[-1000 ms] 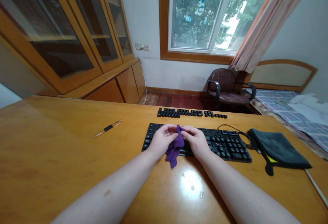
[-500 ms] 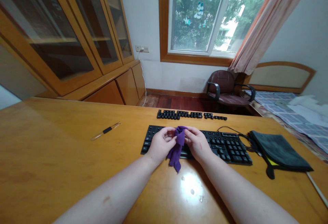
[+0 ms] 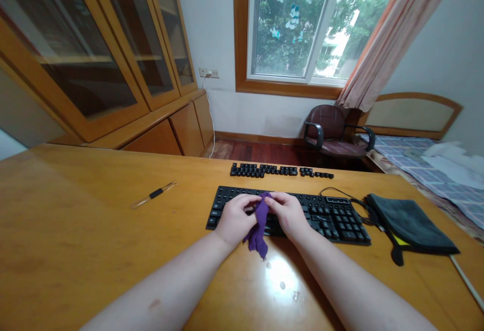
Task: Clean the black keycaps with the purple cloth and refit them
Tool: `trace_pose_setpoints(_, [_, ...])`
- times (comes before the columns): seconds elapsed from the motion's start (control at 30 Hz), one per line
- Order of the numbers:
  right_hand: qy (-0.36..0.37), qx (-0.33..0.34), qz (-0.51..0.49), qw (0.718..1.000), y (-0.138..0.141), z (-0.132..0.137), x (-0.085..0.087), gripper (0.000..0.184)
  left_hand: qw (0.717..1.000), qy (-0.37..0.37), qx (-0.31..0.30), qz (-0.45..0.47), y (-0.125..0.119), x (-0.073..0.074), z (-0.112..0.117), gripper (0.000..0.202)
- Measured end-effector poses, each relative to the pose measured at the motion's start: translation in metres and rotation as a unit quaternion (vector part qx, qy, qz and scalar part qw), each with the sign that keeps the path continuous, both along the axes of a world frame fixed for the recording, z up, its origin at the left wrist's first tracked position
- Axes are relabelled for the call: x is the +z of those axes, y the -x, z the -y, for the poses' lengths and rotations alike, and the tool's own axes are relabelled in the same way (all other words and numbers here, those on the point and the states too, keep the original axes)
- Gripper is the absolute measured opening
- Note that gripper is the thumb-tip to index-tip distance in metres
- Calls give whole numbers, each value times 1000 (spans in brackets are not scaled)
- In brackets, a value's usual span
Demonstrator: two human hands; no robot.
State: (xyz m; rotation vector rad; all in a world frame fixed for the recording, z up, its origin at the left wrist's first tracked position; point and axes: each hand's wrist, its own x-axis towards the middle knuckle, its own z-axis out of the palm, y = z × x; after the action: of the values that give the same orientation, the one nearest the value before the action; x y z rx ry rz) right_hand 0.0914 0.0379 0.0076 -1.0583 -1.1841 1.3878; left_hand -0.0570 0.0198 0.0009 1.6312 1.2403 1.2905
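Purple cloth (image 3: 259, 227) is bunching between the fingertips of the left hand (image 3: 235, 219) and the right hand (image 3: 288, 215), both pinching it narrowly at its top, while its tail is hanging past the near edge of a black keyboard (image 3: 325, 215). Compared with the earlier view, the cloth is hanging slimmer and its top is sitting lower (the hands are nearly meeting over it). Loose keycaps (image 3: 282, 170) are lying in rows beyond the keyboard, a folded dark grey towel (image 3: 408, 225) is lying to the right, and the wooden desk (image 3: 94, 230) is stretching away open to the left.
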Motion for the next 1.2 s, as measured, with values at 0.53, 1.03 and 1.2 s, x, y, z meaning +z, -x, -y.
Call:
trace_pose_setpoints(0.53, [28, 44, -30, 998, -3, -3, 2, 24, 1000, 17, 12, 4, -2, 3, 2, 20])
trace_pose_setpoints(1.03, [35, 24, -21, 999, -5, -4, -2, 27, 999, 36, 14, 19, -3, 4, 1, 19])
trace_pose_setpoints(1.2, [38, 40, -80, 995, -8, -9, -11, 36, 984, 101, -10, 146, -2, 2, -5, 26])
